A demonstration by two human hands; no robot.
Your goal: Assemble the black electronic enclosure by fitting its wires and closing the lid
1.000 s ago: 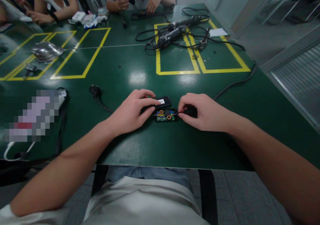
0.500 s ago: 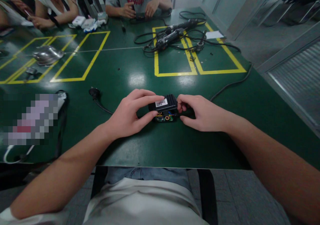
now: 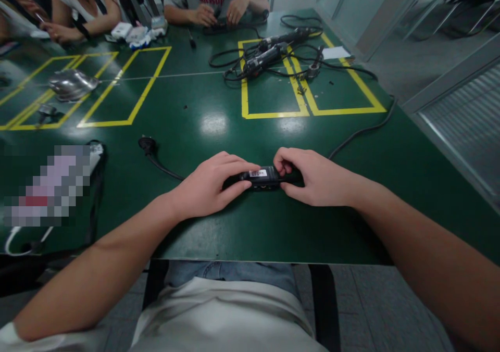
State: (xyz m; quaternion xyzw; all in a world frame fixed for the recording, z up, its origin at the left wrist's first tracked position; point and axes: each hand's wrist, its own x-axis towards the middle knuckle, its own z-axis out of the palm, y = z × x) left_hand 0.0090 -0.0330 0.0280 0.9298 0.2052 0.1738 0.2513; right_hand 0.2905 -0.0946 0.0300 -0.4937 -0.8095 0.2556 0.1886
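The black ribbed cover of a power adapter, with a white label, lies nearly level over its lower shell. A narrow gap along the front edge shows bits of the circuit board. My left hand grips the cover's left end, fingers on top and thumb at the front. At the right end my right hand is closed, its curled fingers and thumb around the lower shell where the cord comes out. A power plug lies to the left, its cord running under my left hand.
Across the green table, two black corded tools lie within yellow tape frames. A shiny metal part is at the far left, a blurred-out object nearer. Co-workers sit opposite; one person's hands handle a dark item.
The cover has come down and slightly right in my left hand, from tilted above the exposed circuit board to nearly flat on it. My right hand has hardly moved.
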